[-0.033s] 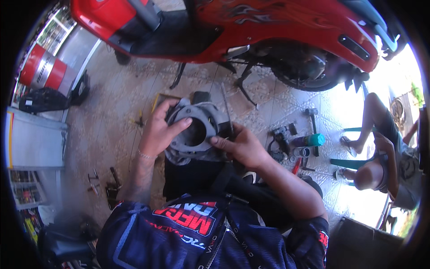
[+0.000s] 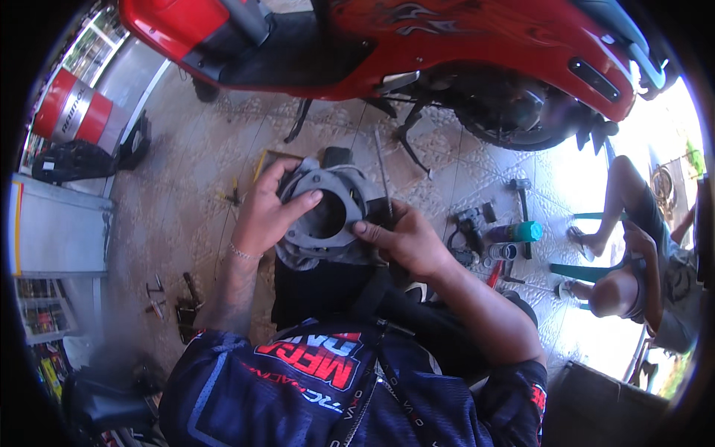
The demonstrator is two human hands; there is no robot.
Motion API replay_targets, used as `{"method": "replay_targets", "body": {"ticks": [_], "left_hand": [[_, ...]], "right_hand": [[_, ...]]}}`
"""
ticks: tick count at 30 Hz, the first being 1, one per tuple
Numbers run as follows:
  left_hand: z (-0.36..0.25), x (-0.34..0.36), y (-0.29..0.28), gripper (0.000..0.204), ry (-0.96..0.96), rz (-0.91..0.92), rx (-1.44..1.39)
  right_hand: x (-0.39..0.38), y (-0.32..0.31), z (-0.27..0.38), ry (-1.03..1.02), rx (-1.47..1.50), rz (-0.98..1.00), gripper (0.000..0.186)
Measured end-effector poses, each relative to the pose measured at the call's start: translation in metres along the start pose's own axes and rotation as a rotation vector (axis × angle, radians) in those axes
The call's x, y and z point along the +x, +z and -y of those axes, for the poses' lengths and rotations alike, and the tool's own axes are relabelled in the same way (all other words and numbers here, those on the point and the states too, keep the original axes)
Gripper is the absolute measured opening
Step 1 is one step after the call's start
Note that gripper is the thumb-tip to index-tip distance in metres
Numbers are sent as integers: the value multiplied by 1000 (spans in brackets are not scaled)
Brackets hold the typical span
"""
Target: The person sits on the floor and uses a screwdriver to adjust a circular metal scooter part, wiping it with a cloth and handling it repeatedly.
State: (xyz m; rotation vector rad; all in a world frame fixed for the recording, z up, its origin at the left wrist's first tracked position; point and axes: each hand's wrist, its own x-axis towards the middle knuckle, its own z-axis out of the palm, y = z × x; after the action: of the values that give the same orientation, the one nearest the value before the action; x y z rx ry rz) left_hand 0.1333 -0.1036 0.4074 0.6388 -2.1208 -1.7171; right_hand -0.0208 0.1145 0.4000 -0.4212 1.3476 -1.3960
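Between my hands, over my lap, is a grey metal engine cylinder [image 2: 345, 195] with a large round bore and bolt holes in its flat face. My left hand [image 2: 269, 205] grips its left side, the thumb lying on the face by the bore and the fingers over the far edge. On the right side my right hand [image 2: 406, 237] clasps it, thumb pressed on the face's near right corner and the other fingers mostly hidden underneath. A thin dark rod [image 2: 383, 170] sticks up beside the right hand; I cannot tell what it is fixed to.
A red scooter [image 2: 477, 45] stands ahead on the tiled floor. To the right lie a hammer [image 2: 520, 195], a spray can with a teal cap [image 2: 527, 232] and several engine parts. Another person [image 2: 633, 253] sits at far right. Hand tools [image 2: 186, 309] lie left, near a white cabinet [image 2: 59, 232].
The cylinder and both hands have shifted very slightly in the picture. More of the thin rod shows above the right hand. My grip looks the same.
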Motion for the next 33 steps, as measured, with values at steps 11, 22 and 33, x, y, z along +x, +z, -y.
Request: {"method": "replay_targets", "body": {"ticks": [11,22,33], "left_hand": [[-3,10,0,43,6,11,6],[0,10,5,62,42,1,95],[-8,2,3,100,152,-30,444]], "right_hand": [[-49,-38,43,36,-837,-87,41],[-144,-19,103,140,-1370,41,50],[-161,7,105,-189,-1565,-65,44]]}}
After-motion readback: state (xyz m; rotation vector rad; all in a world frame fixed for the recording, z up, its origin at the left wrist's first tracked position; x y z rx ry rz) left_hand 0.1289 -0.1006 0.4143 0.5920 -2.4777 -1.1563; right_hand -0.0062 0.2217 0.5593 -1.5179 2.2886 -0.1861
